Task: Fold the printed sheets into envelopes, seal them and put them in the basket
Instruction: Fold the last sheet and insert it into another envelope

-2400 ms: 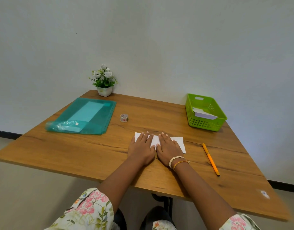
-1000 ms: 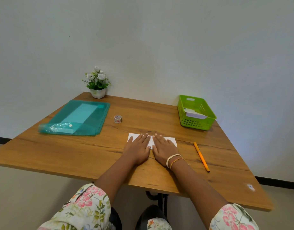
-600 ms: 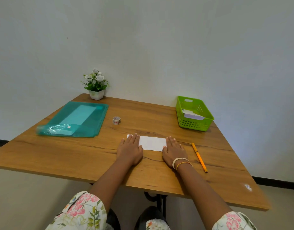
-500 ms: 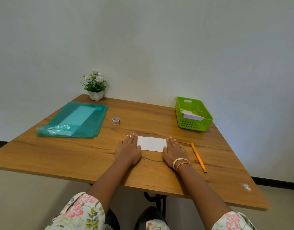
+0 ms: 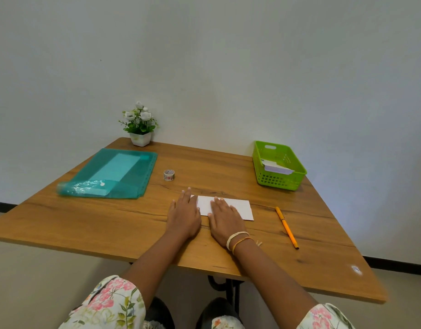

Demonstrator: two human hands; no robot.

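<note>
Pressing flat, your left hand [image 5: 184,218] and right hand [image 5: 225,220] rest open-fingered on the folded sheet [image 5: 238,209] at mid-table [image 5: 86,224]; sweep outward firmly to sharpen the crease.

Soft, even daylight fills the room, brighter toward the right, where a pale bluish patch glows on the wall [image 5: 347,210]. Shadows under the hands are faint. The clear flap of the teal folder [image 5: 86,187] glints and looks smeared. The wide lens bows the table [image 5: 109,224] edges; focus is fairly sharp mid-frame, softer at the corners
</note>
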